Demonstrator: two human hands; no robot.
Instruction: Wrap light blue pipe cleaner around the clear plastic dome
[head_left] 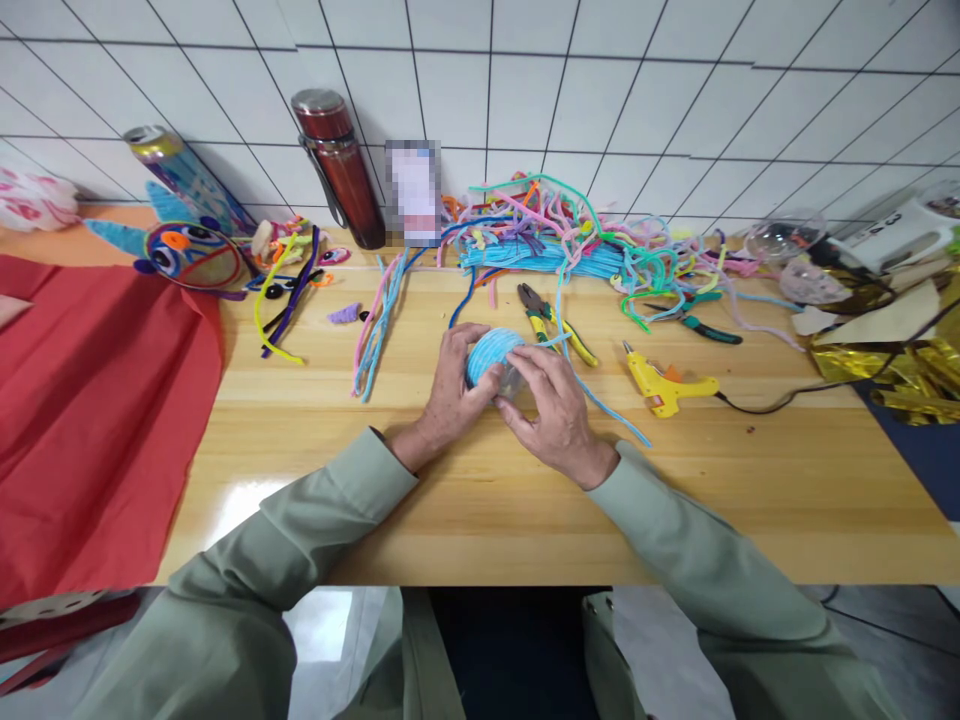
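Observation:
A clear round form partly wrapped in light blue pipe cleaner point(493, 356) is held between my hands over the middle of the table. My left hand point(454, 388) grips its left side, thumb at the front. My right hand point(551, 405) closes on its right side, fingertips pressing the blue wrap and thumb underneath. A loose blue strand point(611, 412) trails right of my right hand onto the table. Just behind lie pliers with yellow-green handles point(577, 345). Left of my hands rests a small bunch of blue and pink pipe cleaners point(380, 328).
A yellow glue gun point(667, 388) with a black cord lies right; green-handled pliers point(709, 330) are behind it. Along the wall stand a can point(191, 180), a red-brown flask point(345, 175), a phone point(414, 195) and a pipe-cleaner heap point(547, 240). Red cloth point(97, 420) covers the left end.

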